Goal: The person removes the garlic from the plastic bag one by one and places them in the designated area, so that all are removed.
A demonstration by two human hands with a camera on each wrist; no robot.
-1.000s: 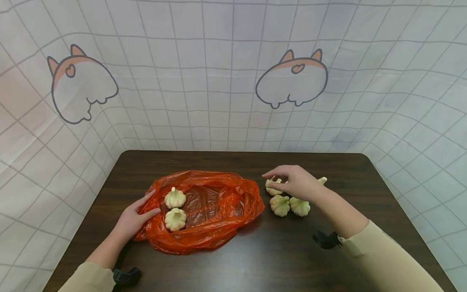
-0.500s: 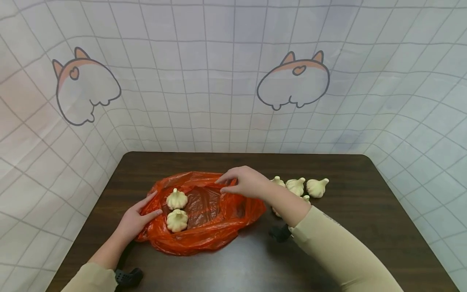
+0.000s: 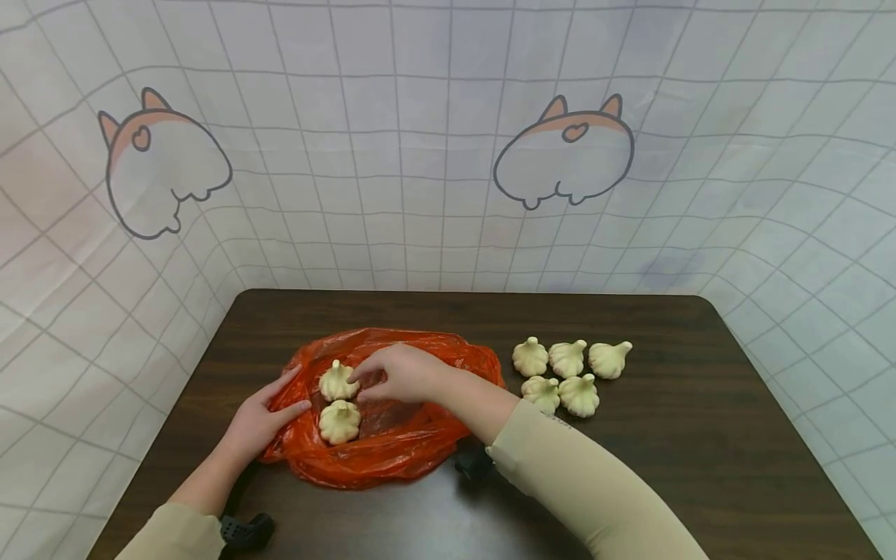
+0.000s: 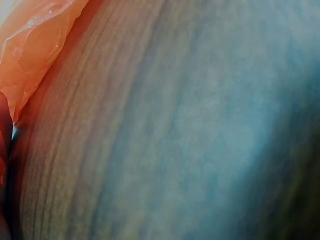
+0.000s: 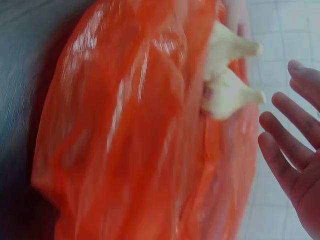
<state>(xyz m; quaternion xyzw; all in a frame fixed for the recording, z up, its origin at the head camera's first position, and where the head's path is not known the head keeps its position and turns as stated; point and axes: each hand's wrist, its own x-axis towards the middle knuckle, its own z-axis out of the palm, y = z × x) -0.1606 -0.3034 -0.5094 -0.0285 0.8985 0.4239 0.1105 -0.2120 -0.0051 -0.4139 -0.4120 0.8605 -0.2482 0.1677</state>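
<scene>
A red plastic bag [image 3: 371, 464] lies spread with its mouth open on the table. Two garlic bulbs, an upper one [image 3: 334, 383] and a lower one [image 3: 339, 422], sit at its left side inside. My left hand [image 3: 255, 424] rests on the bag's left edge, thumb and fingers spread and fairly straight. Over the bag's mouth is my right hand [image 3: 402, 375], its fingertips near the upper bulb. The right wrist view shows that hand [image 5: 300, 145] with spread fingers and nothing held, apart from the bulbs' stems. The left wrist view catches only a bag edge [image 4: 30, 45] and tabletop.
Several garlic bulbs [image 3: 566, 359] stand in two rows right of the bag on the dark wooden table [image 3: 700, 435]. A white gridded curtain [image 3: 448, 194] rises behind and at both sides. The right sleeve [image 3: 581, 474] crosses the table's front.
My right hand has moved left from the loose garlic bulbs to above the bag, near the two bulbs inside. My left hand has stayed on the bag's edge.
</scene>
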